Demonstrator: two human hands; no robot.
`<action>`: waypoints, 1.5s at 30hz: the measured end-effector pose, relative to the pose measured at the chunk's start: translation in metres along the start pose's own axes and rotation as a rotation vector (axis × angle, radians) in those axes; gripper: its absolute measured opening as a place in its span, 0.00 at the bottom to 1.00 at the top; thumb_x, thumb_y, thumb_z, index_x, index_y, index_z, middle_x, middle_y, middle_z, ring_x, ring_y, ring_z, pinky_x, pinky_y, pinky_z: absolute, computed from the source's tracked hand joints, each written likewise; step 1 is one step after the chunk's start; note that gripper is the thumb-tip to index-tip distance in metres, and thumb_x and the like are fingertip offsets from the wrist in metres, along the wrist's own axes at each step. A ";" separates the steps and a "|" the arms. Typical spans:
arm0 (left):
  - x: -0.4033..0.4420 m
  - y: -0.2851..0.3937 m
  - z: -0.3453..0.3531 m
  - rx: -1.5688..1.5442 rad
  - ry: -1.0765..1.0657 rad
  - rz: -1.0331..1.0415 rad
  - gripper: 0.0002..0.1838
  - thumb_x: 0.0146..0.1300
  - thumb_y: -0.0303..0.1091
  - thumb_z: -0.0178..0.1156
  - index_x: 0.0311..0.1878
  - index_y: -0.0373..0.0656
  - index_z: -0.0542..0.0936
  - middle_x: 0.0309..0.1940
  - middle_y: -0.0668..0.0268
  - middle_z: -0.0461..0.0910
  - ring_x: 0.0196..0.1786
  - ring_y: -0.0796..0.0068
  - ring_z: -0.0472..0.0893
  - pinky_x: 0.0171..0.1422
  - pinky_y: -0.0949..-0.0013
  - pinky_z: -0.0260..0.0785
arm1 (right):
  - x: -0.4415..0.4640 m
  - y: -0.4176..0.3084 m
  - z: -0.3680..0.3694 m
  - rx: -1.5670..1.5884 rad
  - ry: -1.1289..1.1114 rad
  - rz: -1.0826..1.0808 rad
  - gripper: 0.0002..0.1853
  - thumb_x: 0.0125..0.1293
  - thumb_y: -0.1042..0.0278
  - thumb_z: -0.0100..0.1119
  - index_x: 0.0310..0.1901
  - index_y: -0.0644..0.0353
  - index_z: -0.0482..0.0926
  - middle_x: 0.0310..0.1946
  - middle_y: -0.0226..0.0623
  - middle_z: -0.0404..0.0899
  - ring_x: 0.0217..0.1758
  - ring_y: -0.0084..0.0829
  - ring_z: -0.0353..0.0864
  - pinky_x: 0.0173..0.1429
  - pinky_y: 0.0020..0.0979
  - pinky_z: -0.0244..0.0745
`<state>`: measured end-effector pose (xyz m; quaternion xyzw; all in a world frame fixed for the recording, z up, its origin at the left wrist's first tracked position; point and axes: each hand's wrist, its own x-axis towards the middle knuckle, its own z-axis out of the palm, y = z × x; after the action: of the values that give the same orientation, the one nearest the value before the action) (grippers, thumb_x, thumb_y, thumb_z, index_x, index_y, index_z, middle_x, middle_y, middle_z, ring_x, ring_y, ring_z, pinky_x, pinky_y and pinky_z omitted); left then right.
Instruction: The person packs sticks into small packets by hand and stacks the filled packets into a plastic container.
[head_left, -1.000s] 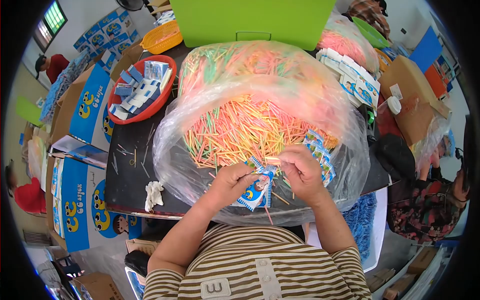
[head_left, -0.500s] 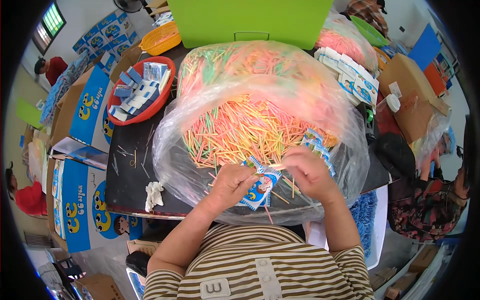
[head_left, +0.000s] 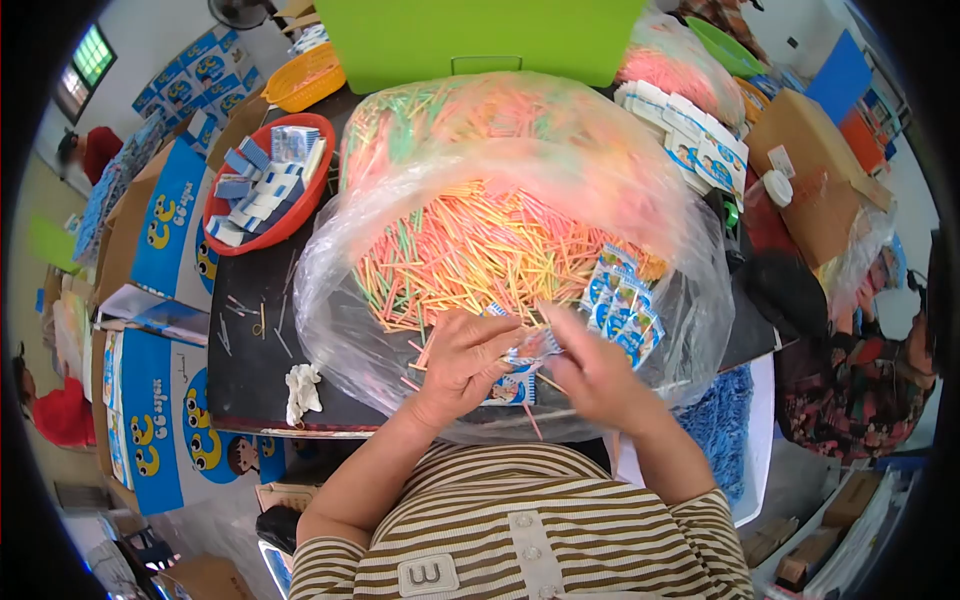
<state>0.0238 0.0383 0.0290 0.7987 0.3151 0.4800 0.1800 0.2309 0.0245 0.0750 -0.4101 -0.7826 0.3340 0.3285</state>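
Note:
My left hand (head_left: 462, 362) is closed on a small blue and white packet (head_left: 532, 347) with a printed face design. My right hand (head_left: 592, 372) is blurred by motion at the packet's right side; its fingers are smeared. Below the packet, another blue packet (head_left: 513, 389) lies on the plastic. Behind my hands, a large clear bag (head_left: 325, 300) stands open, full of thin pink, yellow and green sticks (head_left: 480, 250). More packets (head_left: 620, 308) lie in a pile on the bag's right side.
A red basin (head_left: 312, 202) with blue and white packs sits at the left. Behind the bag stands a green bin (head_left: 480, 30). Printed cards (head_left: 700, 150) lie at the back right. A crumpled white tissue (head_left: 302, 392) is near the front edge. Cartons flank the table (head_left: 240, 385).
My right hand has moved down and inward against the packet, which is now tilted and partly covered. The whole view has shifted slightly.

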 end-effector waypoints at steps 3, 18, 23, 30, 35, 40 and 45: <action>0.005 0.008 0.010 -0.020 0.010 0.097 0.15 0.62 0.39 0.58 0.49 0.42 0.78 0.43 0.61 0.80 0.36 0.66 0.74 0.45 0.64 0.60 | -0.015 -0.003 -0.005 -0.173 0.184 -0.068 0.24 0.60 0.77 0.53 0.60 0.66 0.67 0.47 0.49 0.79 0.46 0.37 0.82 0.50 0.31 0.74; -0.024 0.007 0.047 0.161 -0.708 0.288 0.03 0.53 0.35 0.55 0.30 0.53 0.78 0.27 0.74 0.74 0.38 0.73 0.73 0.44 0.65 0.60 | -0.076 0.105 -0.018 -0.630 0.198 0.315 0.38 0.51 0.62 0.65 0.63 0.63 0.62 0.65 0.61 0.52 0.66 0.61 0.52 0.69 0.50 0.48; -0.005 -0.001 0.047 0.059 -0.191 -0.082 0.04 0.53 0.33 0.60 0.33 0.51 0.80 0.26 0.71 0.78 0.33 0.67 0.76 0.40 0.61 0.61 | -0.030 0.124 -0.020 -0.893 0.080 0.111 0.34 0.51 0.60 0.65 0.62 0.55 0.66 0.68 0.56 0.50 0.69 0.57 0.50 0.70 0.51 0.48; -0.024 -0.007 0.020 0.484 -0.298 -0.194 0.16 0.48 0.39 0.65 0.42 0.50 0.78 0.51 0.64 0.72 0.52 0.62 0.72 0.54 0.57 0.60 | -0.006 0.117 -0.044 -0.951 0.008 0.051 0.32 0.51 0.54 0.64 0.59 0.47 0.70 0.68 0.49 0.52 0.72 0.51 0.49 0.71 0.55 0.40; -0.026 -0.011 0.026 0.536 -0.320 -0.136 0.17 0.47 0.41 0.65 0.41 0.50 0.78 0.47 0.67 0.74 0.50 0.65 0.72 0.52 0.59 0.60 | 0.025 0.116 -0.008 -0.939 0.035 -0.193 0.26 0.52 0.55 0.62 0.55 0.47 0.73 0.65 0.44 0.61 0.68 0.48 0.56 0.69 0.59 0.41; -0.037 -0.009 0.017 0.515 -0.301 -0.135 0.17 0.47 0.42 0.66 0.41 0.50 0.77 0.45 0.69 0.74 0.48 0.68 0.72 0.49 0.62 0.60 | 0.031 0.121 -0.005 -0.955 0.218 -0.109 0.18 0.54 0.56 0.59 0.44 0.55 0.78 0.64 0.46 0.62 0.66 0.47 0.57 0.69 0.55 0.40; -0.037 -0.003 0.010 0.476 -0.373 -0.042 0.19 0.44 0.44 0.67 0.40 0.50 0.77 0.42 0.69 0.74 0.44 0.70 0.73 0.46 0.63 0.60 | 0.048 0.077 0.014 -0.866 0.240 -0.177 0.17 0.51 0.58 0.61 0.41 0.56 0.78 0.53 0.45 0.70 0.58 0.45 0.64 0.61 0.52 0.54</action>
<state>0.0190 0.0153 -0.0017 0.8861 0.3967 0.2337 0.0526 0.2304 0.0956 0.0177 -0.4767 -0.8387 -0.1030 0.2425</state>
